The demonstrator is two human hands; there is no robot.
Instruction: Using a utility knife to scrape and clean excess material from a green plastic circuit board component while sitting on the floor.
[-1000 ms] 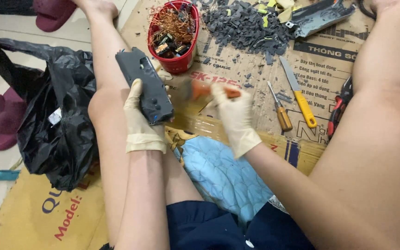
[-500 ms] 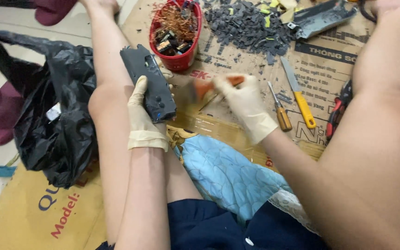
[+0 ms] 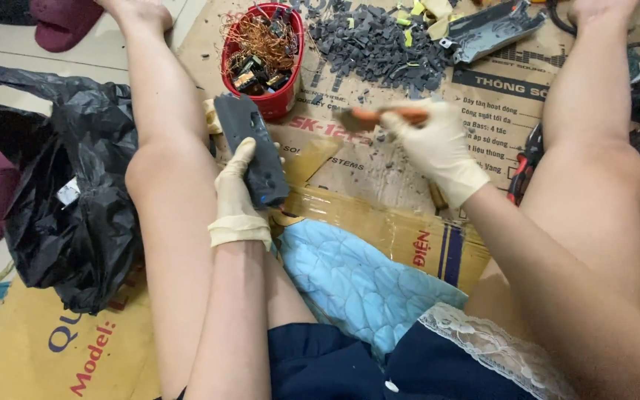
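Nearest the camera, a blue quilted cushion (image 3: pixel 357 285) lies on the cardboard (image 3: pixel 379 222) between the person's bare legs, just above a dark garment with a lace hem. To the left, a black plastic bag (image 3: pixel 68 215) slumps against the left leg.

The left hand (image 3: pixel 238 196), in a cream glove, has its fingers clamped around the lower end of a dark grey casing (image 3: pixel 250 148), which stands tilted, its top leaning toward the red tub (image 3: pixel 279 104). The thumb lies along the casing's left edge.

The right hand (image 3: pixel 435 144), also gloved, has its fingers closed around an orange-handled tool (image 3: pixel 379 117), held roughly level and pointing left, its blurred tip well apart from the casing. Just under the wrist another tool handle peeks out on the cardboard.

Farther off, the red tub holds copper wire and small parts. Right of it lies a pile of grey fragments (image 3: pixel 379 44), with a grey panel (image 3: pixel 494 30) beyond. Red-handled pliers (image 3: pixel 527 159) rest beside the right knee.
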